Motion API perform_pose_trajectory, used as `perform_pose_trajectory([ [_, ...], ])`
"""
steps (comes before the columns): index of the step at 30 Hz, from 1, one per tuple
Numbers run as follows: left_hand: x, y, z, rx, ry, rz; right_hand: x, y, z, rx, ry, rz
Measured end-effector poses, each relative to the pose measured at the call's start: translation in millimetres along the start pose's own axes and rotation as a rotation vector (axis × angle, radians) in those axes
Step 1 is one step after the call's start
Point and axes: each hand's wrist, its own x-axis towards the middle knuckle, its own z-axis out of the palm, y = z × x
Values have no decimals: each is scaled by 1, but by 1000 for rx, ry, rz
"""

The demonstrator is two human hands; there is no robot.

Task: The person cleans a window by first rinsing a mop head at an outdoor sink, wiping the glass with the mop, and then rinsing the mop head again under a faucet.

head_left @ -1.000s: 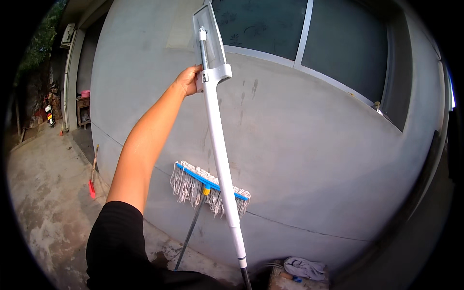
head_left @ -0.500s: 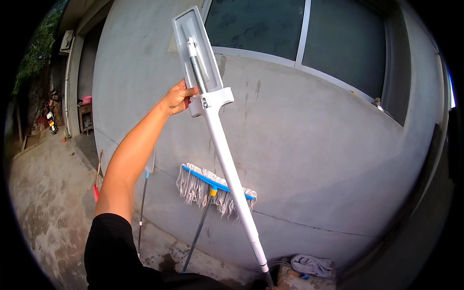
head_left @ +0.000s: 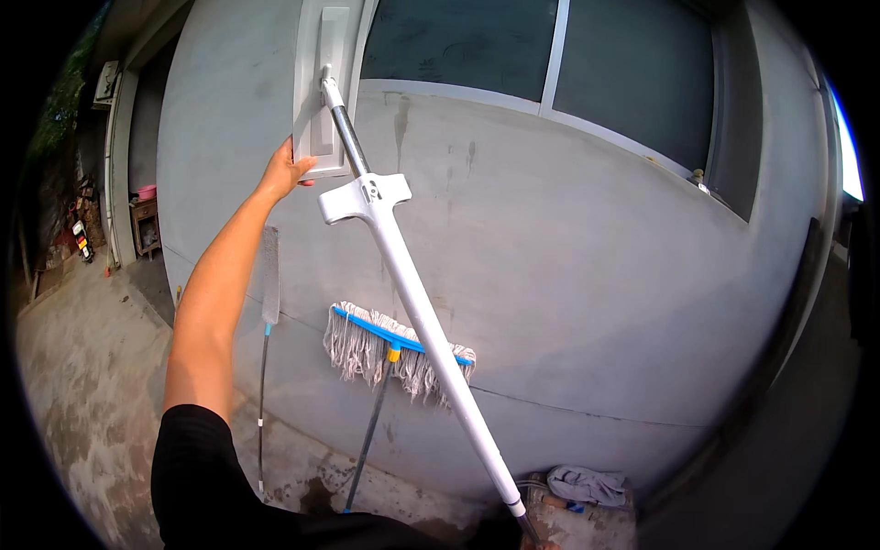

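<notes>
We had drawn the flat mop head (head_left: 318,119) clear of the white crosspiece (head_left: 374,194), apparently freeing it to pivot, left hand (head_left: 290,172) pinching its lower-left corner beside the window's (head_left: 458,46) left edge, right hand's (head_left: 539,544) grip unclear.

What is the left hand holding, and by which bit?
The left hand holds the white mop by the bottom edge of its flat head, near the left corner.

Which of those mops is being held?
The white flat mop, gripped by the left hand; the string mop and slim grey mop stand apart against the wall.
</notes>
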Motion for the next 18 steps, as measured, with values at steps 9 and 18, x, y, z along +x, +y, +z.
perform_pose_trajectory([
  [9, 39, 24, -4, 273, 509, -247, -25, -85, 41, 525, 245, -96],
  [18, 30, 35, 76, -666, 207, -452, 4, -194, 24, 473, 386, -198],
])
